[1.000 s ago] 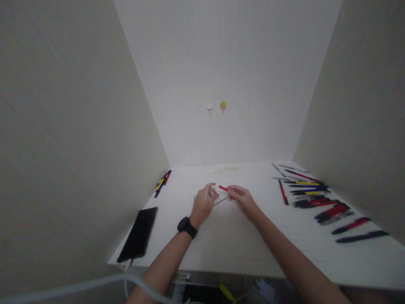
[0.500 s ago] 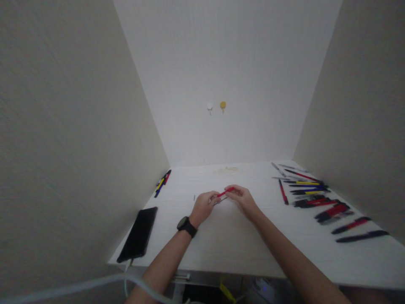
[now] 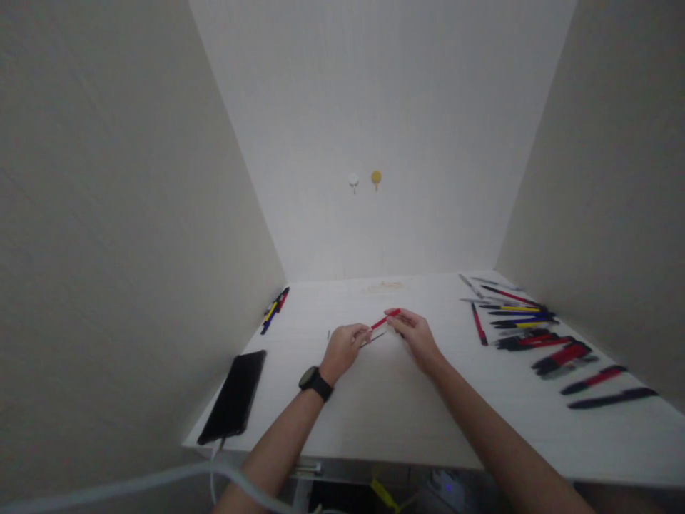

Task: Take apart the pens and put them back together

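Observation:
My left hand (image 3: 344, 350) is closed, its thumb and fingers pinching the near-left end of a red pen barrel (image 3: 379, 323). At the barrel's other end, my right hand (image 3: 416, 338) holds it between thumb and fingertips. The barrel slants up to the right above the table. Just below it a thin dark stick (image 3: 373, 340), like a pen refill, runs from under my left fingers; whether they grip it I cannot tell. A tiny grey piece (image 3: 328, 334) lies left of my left hand, too small to name.
Several pens in red, black, yellow and blue lie along the right side of the white table (image 3: 396, 414), including a red pen (image 3: 479, 325). Another small group of pens (image 3: 275, 310) lies at the left wall. A black phone (image 3: 234, 396) with a white cable (image 3: 160, 480) is at front left.
My right hand has shifted slightly right, and more of the red barrel shows between my hands. The thin dark stick below it is more exposed. My left hand has hardly moved.

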`<state>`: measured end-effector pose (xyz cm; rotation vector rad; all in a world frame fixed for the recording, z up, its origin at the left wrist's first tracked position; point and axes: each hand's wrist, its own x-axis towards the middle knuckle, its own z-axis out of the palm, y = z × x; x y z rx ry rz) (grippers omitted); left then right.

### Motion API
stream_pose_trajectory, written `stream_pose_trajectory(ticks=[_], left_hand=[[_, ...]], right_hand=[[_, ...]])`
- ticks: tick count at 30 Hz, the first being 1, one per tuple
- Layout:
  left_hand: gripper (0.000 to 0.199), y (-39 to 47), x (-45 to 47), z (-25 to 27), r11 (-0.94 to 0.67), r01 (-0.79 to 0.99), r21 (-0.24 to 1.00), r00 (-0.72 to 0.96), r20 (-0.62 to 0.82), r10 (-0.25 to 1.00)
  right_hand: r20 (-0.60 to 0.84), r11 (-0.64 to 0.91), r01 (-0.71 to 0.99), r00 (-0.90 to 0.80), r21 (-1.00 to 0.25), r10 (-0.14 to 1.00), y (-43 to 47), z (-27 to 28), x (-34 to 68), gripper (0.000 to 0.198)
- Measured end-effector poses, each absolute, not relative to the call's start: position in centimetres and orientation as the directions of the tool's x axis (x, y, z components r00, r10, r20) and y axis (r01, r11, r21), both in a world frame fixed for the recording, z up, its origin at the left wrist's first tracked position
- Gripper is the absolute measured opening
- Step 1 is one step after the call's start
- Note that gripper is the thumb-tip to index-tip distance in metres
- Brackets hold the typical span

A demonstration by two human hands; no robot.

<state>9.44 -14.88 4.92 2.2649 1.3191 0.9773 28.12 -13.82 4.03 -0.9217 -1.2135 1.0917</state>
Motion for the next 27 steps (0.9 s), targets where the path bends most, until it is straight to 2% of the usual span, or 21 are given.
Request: stream_pose_trajectory(ticks=[4,7,10,13,18,27], left_hand=[[0.032,-14.9,9.4,4.8,-0.527,0.643,0.555,0.321,0.43,0.844],[0.031,-14.6,9.2,4.4,-0.532,0.678,0.507,0.288,0.483,0.827],[0.027,-14.4,9.0,4.2,-0.536,0.729,0.426,0.262,0.55,0.793],[0.026,-14.4,8.9,4.3,-0.555,0.762,0.333,0.294,0.586,0.755],[0.025,-14.6,8.8,4.7,-0.588,0.767,0.257,0.359,0.588,0.725],[0.02,-14.5,8.7,4.4,-0.602,0.791,0.109,0.458,0.548,0.701]], right_hand=[[0.311,0.321,-0.094,0.105,-0.942,0.944,-13.5,3.9,28.5,0.033],[0.462,0.456,0.078,0.096,-0.887,0.882,-13.4,3.8,28.7,0.026],[0.607,0.575,0.386,-0.048,-0.721,0.793,-13.5,3.6,28.6,0.025],[0.645,0.625,0.582,-0.212,-0.52,0.734,-13.5,3.2,28.4,0.025],[0.589,0.619,0.677,-0.329,-0.398,0.738,-13.5,3.0,28.5,0.024],[0.575,0.634,0.689,-0.376,-0.351,0.727,-13.5,2.8,28.3,0.024]])
